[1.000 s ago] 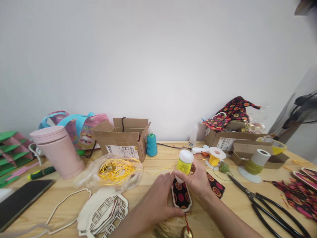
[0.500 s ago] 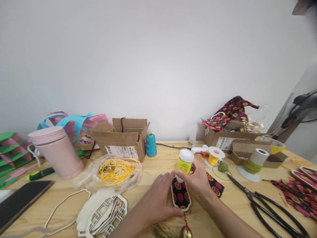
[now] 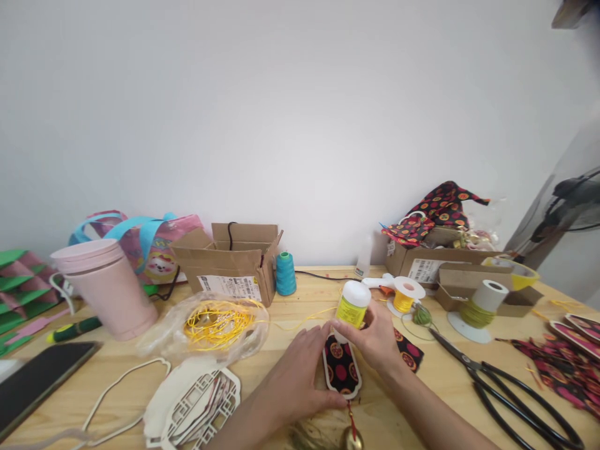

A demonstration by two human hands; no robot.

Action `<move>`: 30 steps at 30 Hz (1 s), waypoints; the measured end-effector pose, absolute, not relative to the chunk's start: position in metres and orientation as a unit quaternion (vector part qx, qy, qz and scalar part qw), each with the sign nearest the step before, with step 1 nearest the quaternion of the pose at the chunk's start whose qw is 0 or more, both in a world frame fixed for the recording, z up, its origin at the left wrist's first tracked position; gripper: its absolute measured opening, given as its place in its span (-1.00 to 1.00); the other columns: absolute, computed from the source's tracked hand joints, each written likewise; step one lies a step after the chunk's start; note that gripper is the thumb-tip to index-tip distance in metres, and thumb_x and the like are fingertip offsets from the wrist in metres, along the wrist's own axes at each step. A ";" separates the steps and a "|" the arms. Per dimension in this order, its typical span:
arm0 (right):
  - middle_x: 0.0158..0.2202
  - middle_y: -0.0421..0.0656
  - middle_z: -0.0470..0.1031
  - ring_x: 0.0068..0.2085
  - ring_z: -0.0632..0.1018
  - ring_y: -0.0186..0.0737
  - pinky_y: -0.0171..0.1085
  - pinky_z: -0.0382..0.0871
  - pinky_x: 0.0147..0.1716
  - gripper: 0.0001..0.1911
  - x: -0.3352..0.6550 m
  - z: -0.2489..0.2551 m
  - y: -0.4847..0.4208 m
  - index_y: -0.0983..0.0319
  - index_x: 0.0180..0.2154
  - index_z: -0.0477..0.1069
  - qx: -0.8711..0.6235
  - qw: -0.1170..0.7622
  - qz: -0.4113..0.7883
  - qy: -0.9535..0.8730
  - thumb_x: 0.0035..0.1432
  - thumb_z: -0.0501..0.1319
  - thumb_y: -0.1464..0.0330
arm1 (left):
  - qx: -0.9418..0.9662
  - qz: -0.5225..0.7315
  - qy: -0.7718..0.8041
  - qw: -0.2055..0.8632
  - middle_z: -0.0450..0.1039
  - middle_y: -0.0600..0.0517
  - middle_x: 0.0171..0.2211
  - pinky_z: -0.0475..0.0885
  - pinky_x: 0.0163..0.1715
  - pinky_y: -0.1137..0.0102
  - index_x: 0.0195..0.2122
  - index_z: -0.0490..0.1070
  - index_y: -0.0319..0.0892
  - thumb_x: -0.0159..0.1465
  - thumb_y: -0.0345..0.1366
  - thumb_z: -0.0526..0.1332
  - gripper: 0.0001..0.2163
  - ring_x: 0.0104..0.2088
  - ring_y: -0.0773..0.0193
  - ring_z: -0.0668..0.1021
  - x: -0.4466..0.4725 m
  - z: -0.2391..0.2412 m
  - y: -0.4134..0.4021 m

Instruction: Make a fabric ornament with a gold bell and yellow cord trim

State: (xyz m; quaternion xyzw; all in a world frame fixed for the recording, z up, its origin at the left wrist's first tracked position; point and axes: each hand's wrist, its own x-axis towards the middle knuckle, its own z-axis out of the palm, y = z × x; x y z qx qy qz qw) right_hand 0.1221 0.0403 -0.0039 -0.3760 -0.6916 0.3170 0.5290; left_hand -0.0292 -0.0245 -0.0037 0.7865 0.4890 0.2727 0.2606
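My right hand is wrapped round a small white glue bottle with a yellow label, held upside down so its tip rests on the upper end of a fabric-covered piece, black with red and orange circles and a white rim. My left hand lies flat on the table with its fingers along that piece's left edge, holding it down. A red cord with a gold bell hangs from the piece's near end.
Black scissors lie right of my arm. Thread spools, a teal spool, a cardboard box, bagged yellow cord, a pink cup, white cut-outs and a dark tablet surround me.
The glue bottle has tipped slightly to the right in my right hand. My left hand and the fabric piece stay where they were.
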 end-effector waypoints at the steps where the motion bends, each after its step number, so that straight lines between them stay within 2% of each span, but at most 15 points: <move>1: -0.52 -0.23 0.37 -0.47 0.39 -0.25 -0.31 0.28 -0.51 -0.78 0.122 -0.006 0.040 0.24 -0.47 0.31 -0.376 0.525 0.311 -0.697 -0.21 0.29 0.32 | 0.785 0.275 0.491 0.260 0.27 0.01 -0.07 0.21 -0.09 0.21 0.04 0.06 -0.01 -0.16 -0.13 0.34 -0.27 -0.08 0.09 0.30 -0.029 -0.003 -0.025; 4: -0.51 -0.23 0.39 -0.46 0.39 -0.25 -0.31 0.27 -0.49 -0.78 0.120 -0.009 0.040 0.25 -0.45 0.33 -0.377 0.518 0.317 -0.699 -0.24 0.31 0.36 | 0.781 0.276 0.496 0.260 0.29 0.01 -0.11 0.23 -0.12 0.23 -0.01 0.12 -0.03 -0.16 -0.12 0.34 -0.33 -0.11 0.10 0.32 -0.028 -0.001 -0.025; 7: -0.52 -0.25 0.40 -0.46 0.40 -0.27 -0.33 0.27 -0.49 -0.75 0.117 -0.005 0.038 0.25 -0.47 0.37 -0.368 0.529 0.373 -0.668 -0.31 0.35 0.41 | 0.782 0.273 0.496 0.260 0.30 0.00 -0.09 0.24 -0.11 0.22 0.01 0.12 -0.03 -0.16 -0.11 0.33 -0.32 -0.10 0.09 0.33 -0.028 -0.001 -0.024; 9: -0.56 -0.26 0.41 -0.49 0.40 -0.29 -0.36 0.28 -0.52 -0.72 0.116 0.000 0.039 0.27 -0.51 0.39 -0.368 0.567 0.455 -0.580 -0.40 0.38 0.44 | 0.784 0.264 0.499 0.258 0.28 -0.03 -0.05 0.22 -0.07 0.18 0.05 0.08 -0.04 -0.15 -0.07 0.32 -0.27 -0.06 0.06 0.31 -0.029 -0.003 -0.024; 11: -0.56 -0.26 0.44 -0.51 0.41 -0.32 -0.38 0.30 -0.54 -0.70 0.118 0.004 0.044 0.29 -0.51 0.39 -0.370 0.617 0.527 -0.452 -0.43 0.40 0.43 | 0.785 0.239 0.512 0.255 0.18 -0.12 0.06 0.12 0.01 0.12 0.11 -0.01 -0.11 -0.15 -0.02 0.29 -0.19 0.04 0.00 0.23 -0.031 -0.006 -0.024; 14: -0.51 -0.28 0.45 -0.50 0.43 -0.38 -0.42 0.35 -0.53 -0.71 0.126 0.006 0.055 0.26 -0.43 0.37 -0.362 0.662 0.573 -0.319 -0.27 0.34 0.30 | 0.783 0.196 0.532 0.255 -0.02 -0.22 0.17 -0.03 0.09 0.08 0.16 -0.11 -0.26 -0.14 0.05 0.25 -0.09 0.14 -0.02 0.07 -0.034 -0.008 -0.024; 17: -0.50 -0.32 0.45 -0.52 0.44 -0.42 -0.46 0.35 -0.61 -0.72 0.134 0.003 0.063 0.22 -0.36 0.35 -0.335 0.654 0.622 -0.268 -0.17 0.27 0.24 | 0.784 0.197 0.534 0.248 0.02 -0.25 0.15 0.02 0.09 0.10 0.15 -0.09 -0.32 -0.17 0.06 0.26 -0.06 0.13 -0.01 0.11 -0.032 -0.004 -0.025; 20: -0.53 -0.33 0.46 -0.58 0.44 -0.43 -0.48 0.33 -0.70 -0.72 0.132 0.001 0.063 0.20 -0.35 0.36 -0.302 0.627 0.677 -0.240 -0.19 0.29 0.28 | 0.798 0.231 0.515 0.210 0.16 -0.19 0.10 0.06 0.08 0.14 0.09 0.10 -0.23 -0.11 0.03 0.24 -0.23 0.08 0.05 0.20 -0.031 0.006 -0.027; 23: -0.53 -0.30 0.49 -0.61 0.45 -0.41 -0.47 0.35 -0.72 -0.72 0.126 0.000 0.060 0.20 -0.35 0.37 -0.283 0.603 0.716 -0.208 -0.22 0.31 0.35 | 0.799 0.262 0.515 0.167 0.34 -0.08 -0.03 0.12 0.05 0.24 -0.21 0.42 -0.12 0.02 -0.10 0.21 -0.67 0.00 0.17 0.33 -0.044 0.023 -0.032; 25: -0.53 -0.28 0.50 -0.60 0.46 -0.40 -0.46 0.38 -0.71 -0.73 0.123 -0.001 0.058 0.21 -0.36 0.37 -0.280 0.598 0.728 -0.184 -0.23 0.32 0.39 | 0.767 0.281 0.557 0.151 0.41 -0.04 -0.10 0.21 -0.01 0.33 -0.39 0.47 -0.13 0.08 -0.20 0.17 -0.84 -0.06 0.23 0.38 -0.066 0.035 -0.037; 28: -0.52 -0.28 0.50 -0.58 0.48 -0.39 -0.45 0.41 -0.68 -0.75 0.121 -0.002 0.059 0.20 -0.37 0.37 -0.274 0.598 0.734 -0.168 -0.21 0.31 0.42 | 0.709 0.264 0.645 0.102 0.41 0.02 -0.10 0.24 -0.05 0.35 -0.40 0.45 -0.10 0.12 -0.23 0.11 -0.85 -0.09 0.26 0.41 -0.116 0.047 -0.044; 30: -0.53 -0.29 0.50 -0.58 0.47 -0.39 -0.44 0.40 -0.69 -0.77 0.121 -0.003 0.060 0.19 -0.38 0.37 -0.273 0.593 0.738 -0.170 -0.20 0.30 0.41 | 0.674 0.229 0.701 0.042 0.46 -0.01 -0.21 0.28 -0.12 0.32 -0.36 0.42 -0.13 0.15 -0.23 0.05 -0.81 -0.16 0.22 0.44 -0.151 0.046 -0.047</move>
